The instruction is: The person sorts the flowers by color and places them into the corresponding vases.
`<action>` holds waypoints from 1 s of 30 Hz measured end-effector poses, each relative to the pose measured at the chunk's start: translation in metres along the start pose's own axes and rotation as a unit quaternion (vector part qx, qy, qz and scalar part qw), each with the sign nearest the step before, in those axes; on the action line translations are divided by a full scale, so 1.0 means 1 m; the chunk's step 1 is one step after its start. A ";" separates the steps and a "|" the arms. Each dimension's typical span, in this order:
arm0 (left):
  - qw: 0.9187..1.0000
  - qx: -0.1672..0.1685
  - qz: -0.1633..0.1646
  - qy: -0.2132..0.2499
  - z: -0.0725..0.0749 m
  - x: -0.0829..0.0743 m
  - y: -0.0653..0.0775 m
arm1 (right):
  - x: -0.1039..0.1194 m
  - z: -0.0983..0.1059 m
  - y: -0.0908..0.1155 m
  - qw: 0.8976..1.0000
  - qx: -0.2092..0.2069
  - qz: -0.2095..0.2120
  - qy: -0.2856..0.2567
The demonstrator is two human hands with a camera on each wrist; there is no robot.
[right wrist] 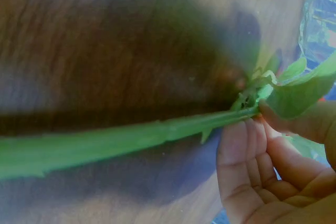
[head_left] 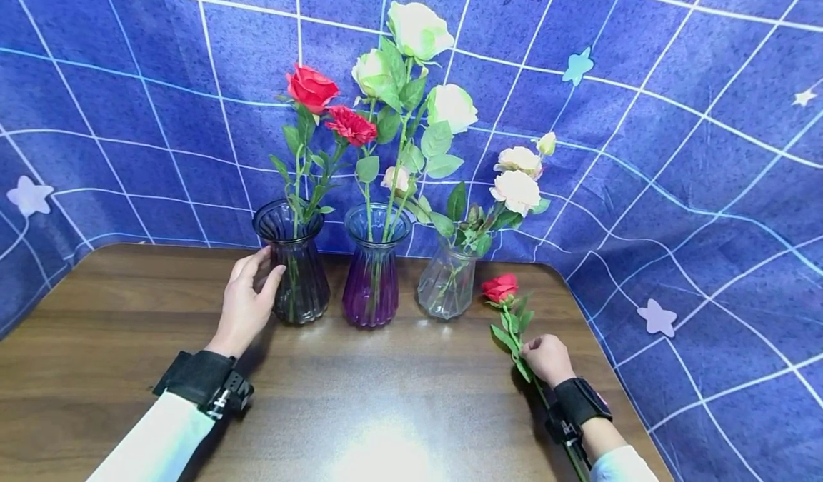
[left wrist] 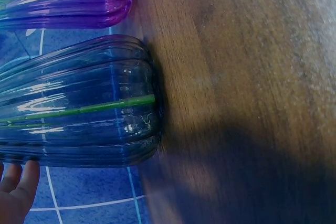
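My left hand (head_left: 247, 303) is at the left side of a dark grey glass vase (head_left: 301, 282), thumb and fingers spread with a gap between them. In the left wrist view its fingertips (left wrist: 31, 174) meet the ribbed wall of the vase, where a green stem shows through the glass. A red rose (head_left: 312, 89) and a red carnation (head_left: 352, 125) stand in this vase. At the right, my right hand (head_left: 549, 360) pinches the leafy stem (right wrist: 131, 140) of another red rose (head_left: 500, 288) between thumb and fingers, low over the table; its bloom points toward the back.
A purple-blue glass vase (head_left: 371, 293) holds tall pale green-white roses (head_left: 418, 32). Right of it, a clear glass vase (head_left: 446, 285) holds cream flowers (head_left: 516, 191). All vases stand along the back of the wooden table (head_left: 360, 389), against a blue patterned cloth (head_left: 161, 111).
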State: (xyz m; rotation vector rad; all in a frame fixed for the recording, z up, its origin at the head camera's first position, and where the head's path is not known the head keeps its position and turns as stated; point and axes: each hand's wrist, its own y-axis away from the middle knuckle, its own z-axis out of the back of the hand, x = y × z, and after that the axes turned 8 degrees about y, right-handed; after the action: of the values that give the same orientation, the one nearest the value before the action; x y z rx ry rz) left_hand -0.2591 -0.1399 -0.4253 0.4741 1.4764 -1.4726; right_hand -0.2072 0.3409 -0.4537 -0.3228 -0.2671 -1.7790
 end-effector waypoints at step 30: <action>1.000 0.008 0.005 -0.012 0.002 -0.006 0.001 | 0.016 0.074 0.012 0.972 -0.133 -0.049 -0.190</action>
State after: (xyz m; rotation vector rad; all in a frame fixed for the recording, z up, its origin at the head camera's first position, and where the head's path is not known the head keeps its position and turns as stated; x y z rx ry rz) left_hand -0.2554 -0.1393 -0.4206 0.4717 1.4417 -1.4780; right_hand -0.1935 0.3494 -0.3785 -0.8592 -0.3187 -1.8448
